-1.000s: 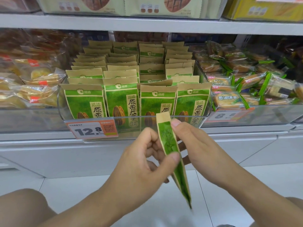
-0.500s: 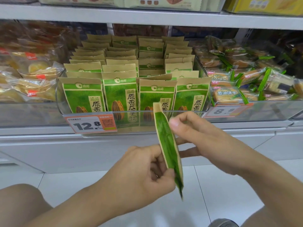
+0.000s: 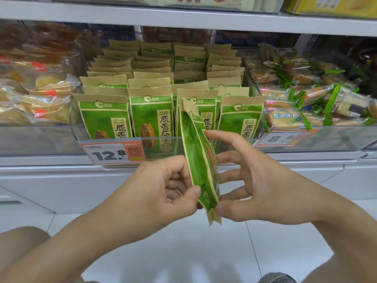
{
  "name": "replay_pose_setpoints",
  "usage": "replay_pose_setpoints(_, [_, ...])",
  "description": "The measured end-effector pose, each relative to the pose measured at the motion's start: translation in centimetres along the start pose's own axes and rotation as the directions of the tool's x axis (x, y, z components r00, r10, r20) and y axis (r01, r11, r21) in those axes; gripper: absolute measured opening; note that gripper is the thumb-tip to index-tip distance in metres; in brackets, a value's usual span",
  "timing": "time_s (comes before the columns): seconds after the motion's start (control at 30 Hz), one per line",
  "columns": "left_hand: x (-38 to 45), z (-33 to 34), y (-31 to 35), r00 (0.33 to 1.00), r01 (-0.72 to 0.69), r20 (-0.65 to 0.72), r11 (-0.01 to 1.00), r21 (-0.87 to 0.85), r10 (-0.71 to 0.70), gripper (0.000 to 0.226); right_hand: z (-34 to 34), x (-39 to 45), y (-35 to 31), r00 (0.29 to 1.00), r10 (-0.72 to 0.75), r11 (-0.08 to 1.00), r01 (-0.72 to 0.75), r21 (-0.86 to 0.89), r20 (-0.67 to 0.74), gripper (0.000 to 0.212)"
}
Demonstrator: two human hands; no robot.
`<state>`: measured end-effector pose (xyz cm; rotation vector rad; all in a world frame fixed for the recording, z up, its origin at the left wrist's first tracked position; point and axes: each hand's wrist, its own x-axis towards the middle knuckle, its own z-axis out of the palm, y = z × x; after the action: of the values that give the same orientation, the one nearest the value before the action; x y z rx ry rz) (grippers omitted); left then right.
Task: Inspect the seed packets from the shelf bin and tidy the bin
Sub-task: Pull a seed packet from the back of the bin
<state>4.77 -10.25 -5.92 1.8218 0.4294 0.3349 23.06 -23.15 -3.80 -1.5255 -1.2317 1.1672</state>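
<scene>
Green seed packet [image 3: 199, 160] held edge-on: left hand [image 3: 155, 193] pinches it; right hand [image 3: 259, 184], fingers spread, seemingly pinches its bottom.

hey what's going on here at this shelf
A person holds one green seed packet edge-on in front of a clear shelf bin. The left hand pinches its lower part; the right hand grips its far side, thumb at the bottom. Rows of matching packets stand in the bin above a 12.8 price tag.
</scene>
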Motion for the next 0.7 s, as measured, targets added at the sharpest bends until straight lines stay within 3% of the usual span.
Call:
replay_pose_setpoints(0.13, [-0.2,-0.5,0.1,0.999,-0.008,0.032,1.0,0.004,0.008,0.019,0.0,0.0,-0.1,1.0,-0.008,1.0,0.008,0.012,0.009,0.109])
replay_pose_setpoints(0.33, [-0.4,-0.8,0.0,0.998,-0.008,0.066,0.997,0.075,0.003,0.008,0.1,0.0,-0.4,1.0,0.001,1.0,-0.001,0.008,0.023,0.11])
replay_pose_setpoints(0.47, [-0.4,-0.9,0.2,1.0,-0.019,0.005,0.991,0.129,0.019,0.031,0.8,0.1,-0.3,0.996,-0.018,0.989,0.005,-0.149,-0.086,0.114])
replay_pose_setpoints(0.57, [-0.2,-0.7,-0.1,0.998,0.005,-0.055,0.994,0.11,0.001,0.034,1.4,0.3,-0.4,0.981,-0.041,0.943,-0.025,-0.332,-0.191,0.122])
replay_pose_setpoints(0.63, [-0.1,-0.7,-0.3,0.997,0.038,-0.063,0.998,0.051,-0.035,0.029,1.2,0.5,-0.2,0.963,-0.067,0.946,-0.022,-0.323,-0.261,0.118])
replay_pose_setpoints(0.7, [0.0,-1.0,-0.4,0.995,0.091,-0.046,0.996,0.0,-0.091,0.029,0.7,0.8,-0.2,0.934,-0.07,0.978,-0.005,-0.209,-0.351,0.1])
